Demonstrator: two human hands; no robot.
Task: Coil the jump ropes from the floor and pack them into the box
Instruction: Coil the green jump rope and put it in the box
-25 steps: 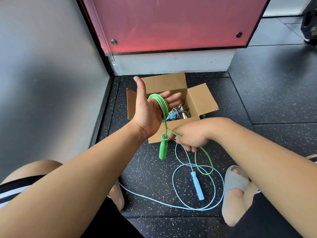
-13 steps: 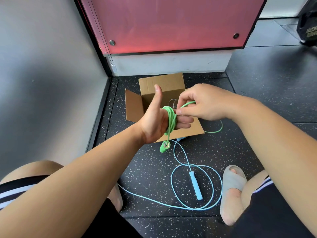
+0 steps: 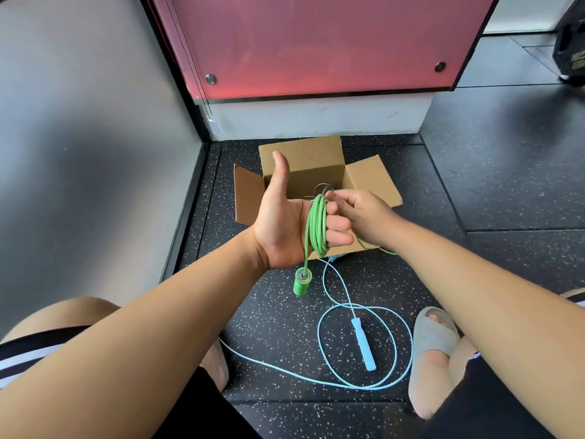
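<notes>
My left hand (image 3: 285, 226) is raised palm-up over the open cardboard box (image 3: 304, 160), thumb pointing up. A green jump rope (image 3: 316, 226) is wound in several loops around its fingers, which curl over the loops. One green handle (image 3: 302, 282) dangles below the palm. My right hand (image 3: 364, 213) pinches the green cord just behind the left fingers, at the top of the coil. A thin green strand (image 3: 387, 252) trails off by the box's near edge. A light blue jump rope (image 3: 364, 343) lies in loops on the floor with its handle in the middle.
The box sits in a corner between a grey wall (image 3: 79, 153) on the left and a red panel (image 3: 316, 42) behind. Metal rope parts (image 3: 323, 188) show inside the box. My sandalled foot (image 3: 433, 340) is beside the blue rope. A black object (image 3: 571, 49) stands far right.
My right hand swung from below the coil up over it and back down behind the left fingers, laying another green loop on. The trailing green cord on the floor is shorter.
</notes>
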